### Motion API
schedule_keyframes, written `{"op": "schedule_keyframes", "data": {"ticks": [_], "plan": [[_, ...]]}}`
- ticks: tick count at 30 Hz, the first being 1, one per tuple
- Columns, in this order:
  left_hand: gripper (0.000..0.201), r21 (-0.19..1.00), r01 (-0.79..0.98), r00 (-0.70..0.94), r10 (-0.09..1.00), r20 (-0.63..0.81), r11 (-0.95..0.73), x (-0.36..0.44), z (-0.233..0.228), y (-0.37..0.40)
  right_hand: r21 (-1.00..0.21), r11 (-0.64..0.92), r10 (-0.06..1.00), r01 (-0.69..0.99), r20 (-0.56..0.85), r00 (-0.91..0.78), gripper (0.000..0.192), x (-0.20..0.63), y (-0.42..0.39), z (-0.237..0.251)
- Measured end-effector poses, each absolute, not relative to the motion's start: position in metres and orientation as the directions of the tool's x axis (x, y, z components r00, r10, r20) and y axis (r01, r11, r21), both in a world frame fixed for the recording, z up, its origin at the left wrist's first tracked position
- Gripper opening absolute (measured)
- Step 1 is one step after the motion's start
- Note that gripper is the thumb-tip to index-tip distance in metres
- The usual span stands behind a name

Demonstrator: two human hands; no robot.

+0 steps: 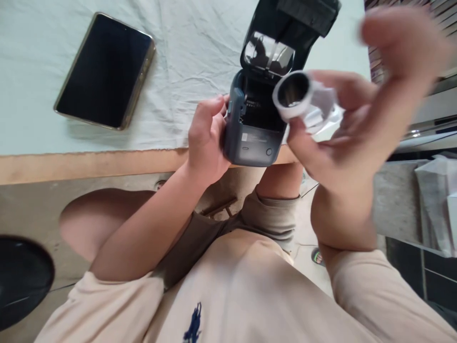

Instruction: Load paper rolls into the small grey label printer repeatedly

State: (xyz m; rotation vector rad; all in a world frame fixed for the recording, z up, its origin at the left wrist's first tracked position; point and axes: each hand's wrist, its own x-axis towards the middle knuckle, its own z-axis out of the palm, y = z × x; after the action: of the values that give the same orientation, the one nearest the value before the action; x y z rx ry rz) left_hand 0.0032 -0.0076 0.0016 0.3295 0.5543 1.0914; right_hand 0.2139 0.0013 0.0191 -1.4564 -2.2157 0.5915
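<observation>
My left hand (209, 136) is wrapped round the left side of a dark blue-grey portable label printer (255, 143), held up at the table's front edge. The printer's lid (303, 24) is swung up and its inner bay shows dark. In my right hand (352, 128), blurred by motion, a white paper roll (293, 95) with a hollow core is pinched between thumb and finger. A loose white strip trails from the roll toward my palm. The roll overlaps the bay's right side in view; whether it touches the printer I cannot tell.
A smartphone (105, 71) lies face up on the pale green tablecloth (193, 38) at the left. The table's wooden edge (89, 166) runs in front of my legs. Below left is a round black object (23, 281); translucent plastic (439, 200) lies at the right.
</observation>
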Motion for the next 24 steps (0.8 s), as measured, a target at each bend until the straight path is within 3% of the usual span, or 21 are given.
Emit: {"op": "schedule_keyframes", "data": {"ticks": [6,9,12,13,17,21,23,24], "plan": [[0.031,0.511,-0.768,0.352,0.921,-0.168,0.387,0.005,0.003,-0.007,-0.425,0.439,0.889,0.791,0.081,-0.45,0.035,0.184,-0.012,0.06],[0.029,0.549,-0.751,0.331,0.929,-0.166,0.366,0.004,-0.001,-0.008,-0.303,0.459,0.888,0.836,0.183,-0.421,0.019,0.17,-0.02,0.073],[0.011,0.586,-0.739,0.298,0.941,-0.157,0.332,0.002,-0.004,-0.01,-0.249,0.545,0.832,0.801,0.279,-0.479,0.023,0.163,-0.025,0.072],[0.002,0.597,-0.733,0.294,0.943,-0.156,0.327,0.002,-0.005,-0.011,-0.257,0.579,0.81,0.774,0.287,-0.511,0.022,0.163,-0.026,0.07],[0.026,0.654,-0.688,0.275,0.947,-0.166,0.314,0.001,-0.01,-0.011,-0.302,0.647,0.761,0.7,0.305,-0.572,0.016,0.169,-0.026,0.064],[0.05,0.756,-0.586,0.281,0.948,-0.148,0.292,0.001,-0.018,-0.005,-0.366,0.692,0.705,0.623,0.531,-0.471,0.01,0.178,-0.022,0.066],[0.057,0.799,-0.538,0.271,0.952,-0.14,0.27,0.001,-0.022,-0.003,-0.441,0.638,0.745,0.631,0.562,-0.36,0.017,0.184,-0.015,0.068],[0.058,0.813,-0.52,0.264,0.954,-0.139,0.262,0.001,-0.023,-0.002,-0.519,0.572,0.808,0.635,0.49,-0.327,0.024,0.187,-0.01,0.068]]}}
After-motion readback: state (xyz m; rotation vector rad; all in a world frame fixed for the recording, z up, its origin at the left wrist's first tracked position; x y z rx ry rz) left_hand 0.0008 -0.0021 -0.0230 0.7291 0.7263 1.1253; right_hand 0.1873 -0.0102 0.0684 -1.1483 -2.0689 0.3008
